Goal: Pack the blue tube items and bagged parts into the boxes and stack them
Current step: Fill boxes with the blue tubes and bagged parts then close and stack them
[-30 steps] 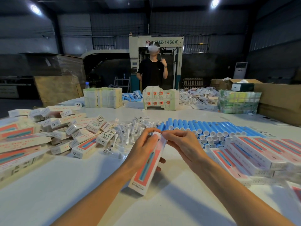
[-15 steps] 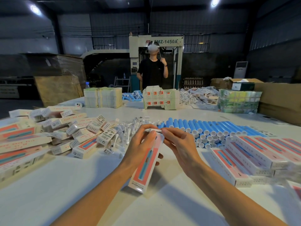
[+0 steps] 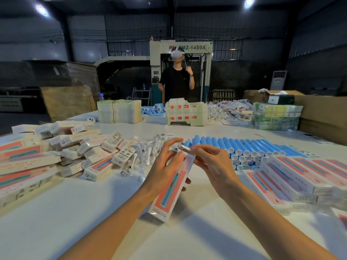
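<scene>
At upper centre of the frame, "FMZ-1450A" is read on a machine; print on the boxes is too small to be made out. At centre, a box is gripped by the left hand, tilted over the table, and its top flap is pinched by the right hand. Blue tubes are laid in rows right of centre, bagged parts heaped left of them.

On table: box at centre, left hand on its left side, right hand at its far end. Loose boxes piled left; bagged parts between pile and hands. Tubes in rows right of centre; box rows before them.
</scene>
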